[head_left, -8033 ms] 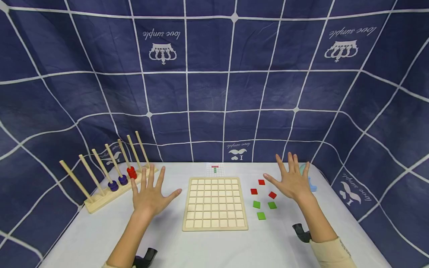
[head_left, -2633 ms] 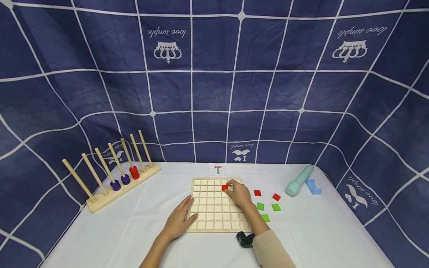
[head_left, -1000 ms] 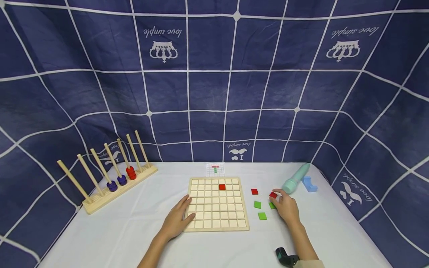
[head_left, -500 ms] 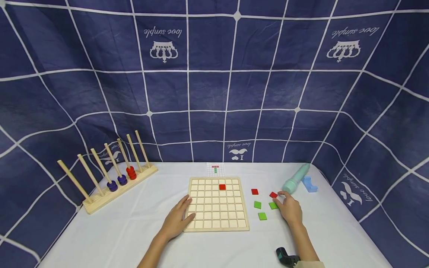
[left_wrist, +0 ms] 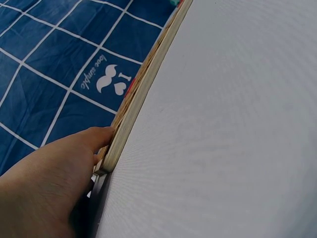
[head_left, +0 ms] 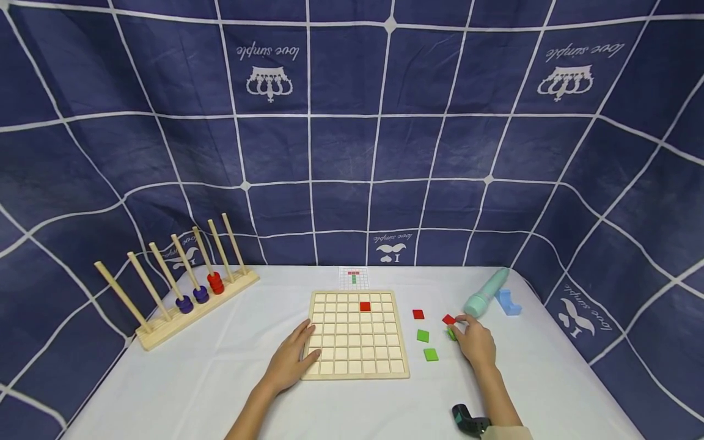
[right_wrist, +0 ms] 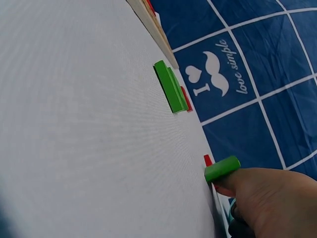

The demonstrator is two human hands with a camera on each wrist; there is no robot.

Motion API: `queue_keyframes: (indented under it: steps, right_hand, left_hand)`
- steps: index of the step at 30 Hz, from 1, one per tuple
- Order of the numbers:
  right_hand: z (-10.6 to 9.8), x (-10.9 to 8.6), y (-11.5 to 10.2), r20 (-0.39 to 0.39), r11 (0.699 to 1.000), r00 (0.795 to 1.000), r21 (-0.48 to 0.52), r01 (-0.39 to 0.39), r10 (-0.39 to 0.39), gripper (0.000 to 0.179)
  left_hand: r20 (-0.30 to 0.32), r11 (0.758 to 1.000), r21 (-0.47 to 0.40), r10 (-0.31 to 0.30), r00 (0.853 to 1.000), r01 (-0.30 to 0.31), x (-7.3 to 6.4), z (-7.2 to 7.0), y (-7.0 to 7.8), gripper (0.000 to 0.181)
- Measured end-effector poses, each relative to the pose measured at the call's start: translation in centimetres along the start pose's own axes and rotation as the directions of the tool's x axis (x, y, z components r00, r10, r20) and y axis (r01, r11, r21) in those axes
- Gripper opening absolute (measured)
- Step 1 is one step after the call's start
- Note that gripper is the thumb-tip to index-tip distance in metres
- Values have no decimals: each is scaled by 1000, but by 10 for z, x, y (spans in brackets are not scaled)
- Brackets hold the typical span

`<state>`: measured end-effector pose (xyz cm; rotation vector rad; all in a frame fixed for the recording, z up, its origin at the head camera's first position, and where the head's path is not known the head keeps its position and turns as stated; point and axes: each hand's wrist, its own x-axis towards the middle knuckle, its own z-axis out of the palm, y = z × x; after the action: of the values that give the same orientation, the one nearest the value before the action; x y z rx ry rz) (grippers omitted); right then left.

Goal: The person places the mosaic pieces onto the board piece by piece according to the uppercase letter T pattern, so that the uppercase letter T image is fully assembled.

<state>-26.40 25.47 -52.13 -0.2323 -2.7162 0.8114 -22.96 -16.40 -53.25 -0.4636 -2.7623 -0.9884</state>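
Observation:
In the head view, my left hand [head_left: 289,362] rests along the left edge of a pale wooden grid board [head_left: 352,377]. Its thumb lies over the board's rim, and the fingers are fairly straight. One red tile [head_left: 365,307] sits in a square of the second row. To the right of the board, my right hand [head_left: 476,343] pinches a green tile [head_left: 451,333], which is tipped up at the thumb. In the right wrist view the raised green tile [right_wrist: 223,169] covers part of the thumb tip. Another red tile [head_left: 448,319] lies right at the index fingertip.
Another red tile [head_left: 418,314] and two green ones, one nearer [head_left: 431,354], lie beside the board. A pattern card [head_left: 354,278] is behind it. A peg stand [head_left: 198,308] with rings is at left. A mint-green cylinder [head_left: 486,293] and blue holder [head_left: 508,302] stand back right.
Earlier, my right hand set a red tile on the board, then reached back right. Over the last second it shifted from the far red tile to the green one, which has tipped up.

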Motion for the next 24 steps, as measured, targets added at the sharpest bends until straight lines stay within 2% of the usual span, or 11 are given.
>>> queue_keyframes:
  steps: [16,24]
  right_hand:
    - [-1,-1,-3,35,998,998,-22,-51,52,35]
    - [-1,-2,-5,23,999,999,-22,-42,43,34]
  left_hand:
    - [-1,1000,15,-12,1000,12,0,2,-1,60]
    - [-8,1000,14,-2,1000,2,-1,2,-1,60]
